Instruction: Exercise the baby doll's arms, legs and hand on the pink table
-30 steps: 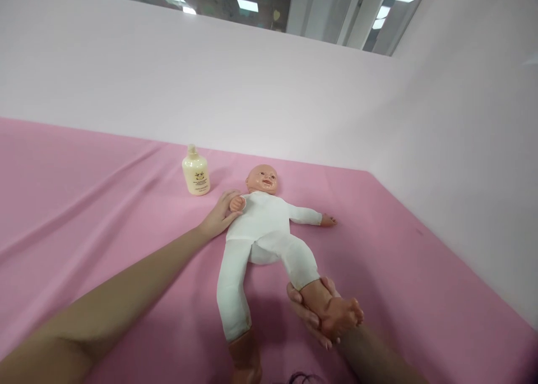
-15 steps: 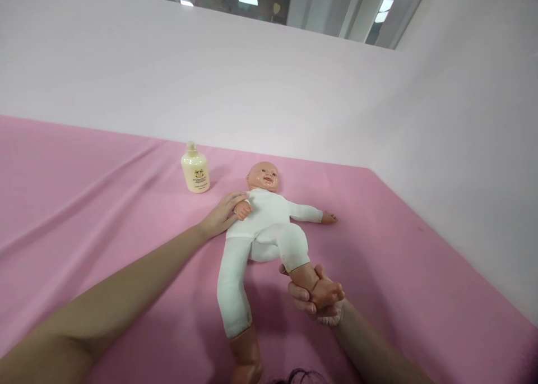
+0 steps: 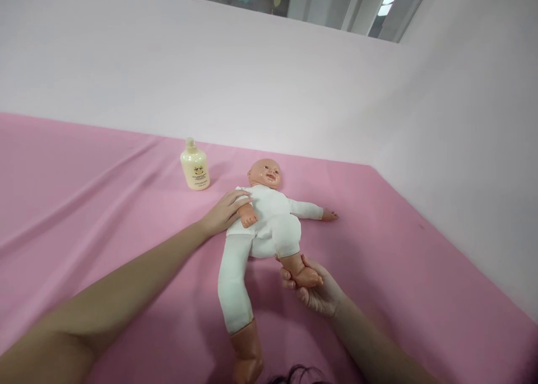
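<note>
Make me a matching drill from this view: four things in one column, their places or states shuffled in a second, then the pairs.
Things:
1. bottle
2. left hand
3. right hand
4. doll's straight leg

States:
A. grips the doll's foot, knee bent up
B. stands upright on the pink cloth, untouched
C. lies flat, pointing toward the camera
D. rests against the doll's arm and side

Pairs: 1-B, 2-D, 3-A, 4-C

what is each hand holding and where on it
The right hand grips the doll by one foot; the left hand rests on its arm.
</note>
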The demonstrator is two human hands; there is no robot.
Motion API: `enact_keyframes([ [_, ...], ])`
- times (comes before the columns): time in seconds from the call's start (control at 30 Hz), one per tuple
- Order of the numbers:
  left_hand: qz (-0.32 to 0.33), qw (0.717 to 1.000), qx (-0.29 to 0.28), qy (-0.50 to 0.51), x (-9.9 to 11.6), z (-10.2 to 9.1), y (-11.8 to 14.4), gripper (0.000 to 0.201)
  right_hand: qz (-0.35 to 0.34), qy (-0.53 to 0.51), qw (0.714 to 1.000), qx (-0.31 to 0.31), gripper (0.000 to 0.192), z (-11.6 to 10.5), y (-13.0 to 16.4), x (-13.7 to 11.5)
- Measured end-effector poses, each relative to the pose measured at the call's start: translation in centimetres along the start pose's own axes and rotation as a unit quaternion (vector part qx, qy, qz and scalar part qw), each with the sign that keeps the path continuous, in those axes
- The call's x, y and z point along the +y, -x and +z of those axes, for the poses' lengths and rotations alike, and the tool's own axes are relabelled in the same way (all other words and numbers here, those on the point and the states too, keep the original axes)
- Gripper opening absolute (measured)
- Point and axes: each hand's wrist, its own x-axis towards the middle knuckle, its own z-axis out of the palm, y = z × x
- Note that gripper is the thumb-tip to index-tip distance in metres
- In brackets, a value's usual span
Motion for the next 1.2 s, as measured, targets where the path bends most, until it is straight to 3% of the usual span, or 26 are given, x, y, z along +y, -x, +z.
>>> enact_keyframes([
  [0.13,-0.022,1.0,0.009,0.015,0.2,-0.1,0.0,0.036,-0.032,0.101,0.994,0.034,0.036,0.6,-0.2,0.3],
  [0.33,-0.127,0.986,0.064,0.085,0.2,0.0,0.3,0.046,0.057,0.169,0.974,-0.141,0.059,0.1,0.0,1.0],
  [0.5,-0.218,0.96,0.114,0.13,-0.5,0.6,0.2,0.049,0.123,0.18,0.954,-0.205,0.067,-0.8,0.4,1.4],
  [0.67,-0.3,0.934,0.124,0.149,-1.4,1.2,0.3,0.059,0.168,0.189,0.932,-0.262,0.067,-1.3,0.3,1.8],
  [0.83,-0.316,0.92,0.139,0.187,-1.8,1.3,0.3,0.042,0.2,0.161,0.919,-0.3,0.072,-1.7,0.0,1.9],
  [1.0,-0.34,0.904,0.184,0.184,-2.0,1.2,0.5,0.032,0.201,0.159,0.9,-0.352,0.066,-2.2,-0.4,1.6],
  [1.13,-0.322,0.909,0.194,0.182,-2.2,1.3,0.6,0.033,0.219,0.146,0.876,-0.404,0.069,-3.0,-1.1,2.0],
  [1.2,-0.303,0.921,0.182,0.165,-2.2,1.2,0.6,0.036,0.21,0.116,0.881,-0.408,0.067,-3.5,-1.0,2.3],
])
